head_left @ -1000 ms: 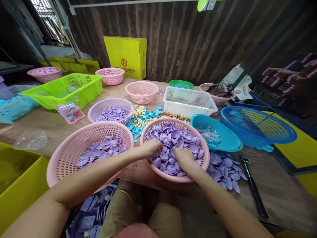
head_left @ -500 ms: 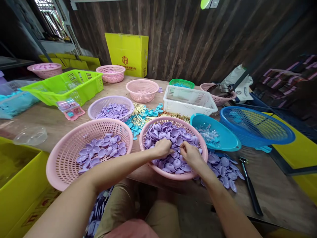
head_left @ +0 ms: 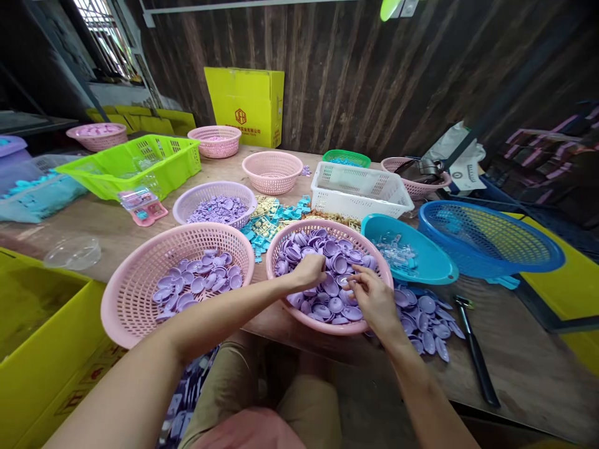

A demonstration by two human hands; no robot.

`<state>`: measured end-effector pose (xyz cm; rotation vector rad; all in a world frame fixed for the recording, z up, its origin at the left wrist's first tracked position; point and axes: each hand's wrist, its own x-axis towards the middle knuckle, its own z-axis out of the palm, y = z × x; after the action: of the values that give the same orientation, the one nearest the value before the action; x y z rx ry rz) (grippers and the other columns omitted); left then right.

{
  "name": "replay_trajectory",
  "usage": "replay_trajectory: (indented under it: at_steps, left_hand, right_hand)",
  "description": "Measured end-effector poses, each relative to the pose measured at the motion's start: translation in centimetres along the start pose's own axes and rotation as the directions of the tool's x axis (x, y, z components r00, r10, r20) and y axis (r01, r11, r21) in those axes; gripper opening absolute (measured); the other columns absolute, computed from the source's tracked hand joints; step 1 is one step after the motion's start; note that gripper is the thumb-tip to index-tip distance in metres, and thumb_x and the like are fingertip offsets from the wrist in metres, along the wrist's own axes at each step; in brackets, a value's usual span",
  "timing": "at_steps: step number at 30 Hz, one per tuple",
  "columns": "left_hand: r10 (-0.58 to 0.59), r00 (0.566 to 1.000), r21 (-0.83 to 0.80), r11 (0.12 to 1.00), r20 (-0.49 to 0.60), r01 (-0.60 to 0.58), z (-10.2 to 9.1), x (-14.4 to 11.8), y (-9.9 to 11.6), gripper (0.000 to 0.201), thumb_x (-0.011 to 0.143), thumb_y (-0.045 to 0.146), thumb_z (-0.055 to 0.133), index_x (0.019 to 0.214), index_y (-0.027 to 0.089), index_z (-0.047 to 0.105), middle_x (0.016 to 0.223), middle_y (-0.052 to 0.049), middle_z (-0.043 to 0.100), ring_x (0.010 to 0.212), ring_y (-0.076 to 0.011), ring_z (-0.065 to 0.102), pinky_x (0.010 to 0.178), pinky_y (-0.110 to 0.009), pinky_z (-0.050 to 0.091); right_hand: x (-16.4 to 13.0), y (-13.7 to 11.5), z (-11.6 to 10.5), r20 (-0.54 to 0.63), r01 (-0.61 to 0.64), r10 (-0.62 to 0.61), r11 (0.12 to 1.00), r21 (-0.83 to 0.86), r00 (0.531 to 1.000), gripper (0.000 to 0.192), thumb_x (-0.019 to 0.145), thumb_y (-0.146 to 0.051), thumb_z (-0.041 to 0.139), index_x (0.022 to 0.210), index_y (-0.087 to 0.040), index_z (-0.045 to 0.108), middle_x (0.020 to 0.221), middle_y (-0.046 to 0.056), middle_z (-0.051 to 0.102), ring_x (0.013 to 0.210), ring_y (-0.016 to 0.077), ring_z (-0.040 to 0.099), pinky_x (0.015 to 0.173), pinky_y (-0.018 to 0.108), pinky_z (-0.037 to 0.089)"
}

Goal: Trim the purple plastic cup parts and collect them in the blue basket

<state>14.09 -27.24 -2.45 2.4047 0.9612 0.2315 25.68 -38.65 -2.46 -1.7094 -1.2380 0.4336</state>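
Observation:
A round pink basket heaped with purple plastic caps sits at the table's near edge. My left hand rests in the heap, its fingers curled on purple caps. My right hand is beside it over the basket, its fingertips pinching a purple cap. A second pink basket to the left holds a thinner layer of purple caps. More loose purple caps lie on the table right of the first basket.
A teal bowl, a blue basket, a white crate, a lilac basket, a green crate and a yellow box crowd the table. A black tool lies at right. A yellow bin stands at left.
Both hands have moved up from the near part of the heap to its middle. The right hand now pinches a single cap at its fingertips.

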Motion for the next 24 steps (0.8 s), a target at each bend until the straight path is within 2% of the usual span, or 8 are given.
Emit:
replay_trajectory:
  at_steps: [3,5,8,12,14,16,20,24]
  left_hand:
    - [0.006,0.999,-0.136,0.991,-0.054,-0.013,-0.9,-1.2,0.6,0.023,0.063,0.007,0.051,0.083,0.011,0.062,0.06,-0.001,0.057,0.059,-0.0138,0.055,0.054,-0.02,0.041]
    - [0.006,0.997,-0.272,0.962,-0.083,-0.028,-1.4,-2.4,1.0,0.031,0.063,0.006,0.048,0.089,0.012,0.062,0.054,0.002,0.053,0.053,-0.0115,0.053,0.051,-0.019,0.039]
    - [-0.028,0.998,-0.439,0.898,-0.057,0.0,-1.7,-4.5,1.2,0.03,0.067,0.008,0.043,0.088,0.016,0.064,0.049,0.004,0.049,0.045,-0.0097,0.051,0.048,-0.018,0.038]
    - [-0.086,0.994,-0.621,0.776,0.068,0.11,-1.4,-6.9,1.0,0.021,0.076,0.023,0.042,0.08,0.014,0.061,0.045,0.005,0.046,0.04,-0.0106,0.049,0.041,-0.019,0.037]
    - [-0.093,0.995,-0.633,0.768,0.035,0.094,-1.2,-7.7,0.9,0.02,0.076,0.022,0.043,0.076,0.013,0.061,0.048,0.004,0.049,0.043,-0.0105,0.051,0.043,-0.018,0.037]
    - [-0.084,0.994,-0.59,0.807,-0.069,0.027,-1.1,-8.2,1.0,0.02,0.076,0.019,0.044,0.074,0.013,0.062,0.054,0.002,0.054,0.049,-0.0099,0.052,0.047,-0.017,0.038]
    - [-0.118,0.969,-0.448,0.894,-0.216,0.009,-1.2,-8.8,1.5,0.025,0.078,0.016,0.043,0.087,0.015,0.066,0.059,0.0,0.061,0.053,-0.0103,0.053,0.052,-0.018,0.039]
    - [-0.144,0.947,-0.34,0.94,-0.288,0.039,-1.3,-9.3,1.9,0.026,0.077,0.015,0.045,0.091,0.018,0.066,0.074,-0.002,0.068,0.064,-0.0128,0.059,0.06,-0.02,0.042]
  right_hand:
    - [-0.5,-0.5,-0.1,0.054,-0.041,0.038,0.998,0.056,0.998,0.023,0.074,-0.032,0.049,0.078,-0.016,0.064,0.068,0.006,0.065,0.053,0.0163,0.06,0.049,0.03,0.051]
    - [-0.7,-1.0,-0.1,0.06,-0.02,0.019,1.0,0.011,0.998,0.025,0.074,-0.032,0.05,0.083,-0.016,0.066,0.057,0.002,0.062,0.048,0.0153,0.057,0.05,0.029,0.049]
    - [-0.7,-1.8,-0.1,0.044,0.101,-0.098,0.99,-0.095,0.994,0.026,0.075,-0.031,0.049,0.087,-0.016,0.068,0.068,0.004,0.065,0.054,0.0151,0.057,0.055,0.029,0.047]
    - [-0.7,-2.4,0.4,0.074,0.209,-0.2,0.968,-0.142,0.977,0.03,0.078,-0.026,0.042,0.09,-0.016,0.067,0.076,0.007,0.065,0.064,0.0161,0.058,0.06,0.029,0.046]
    - [-0.9,-2.5,0.7,0.095,0.19,-0.179,0.974,-0.126,0.979,0.031,0.079,-0.024,0.04,0.094,-0.015,0.065,0.07,0.005,0.064,0.058,0.0151,0.057,0.057,0.028,0.045]
    - [-1.2,-2.8,1.0,0.104,0.129,-0.119,0.987,-0.097,0.987,0.029,0.08,-0.026,0.042,0.097,-0.014,0.062,0.061,0.003,0.062,0.052,0.0143,0.056,0.054,0.027,0.044]
    - [-2.2,-4.0,1.2,0.078,-0.027,0.025,0.999,0.03,0.997,0.023,0.079,-0.033,0.048,0.087,-0.015,0.06,0.055,0.001,0.061,0.045,0.0133,0.054,0.046,0.024,0.043]
    - [-3.0,-5.6,1.6,0.044,0.062,-0.064,0.997,0.046,0.997,0.019,0.077,-0.034,0.053,0.078,-0.017,0.063,0.066,0.003,0.064,0.056,0.0136,0.058,0.049,0.022,0.044]
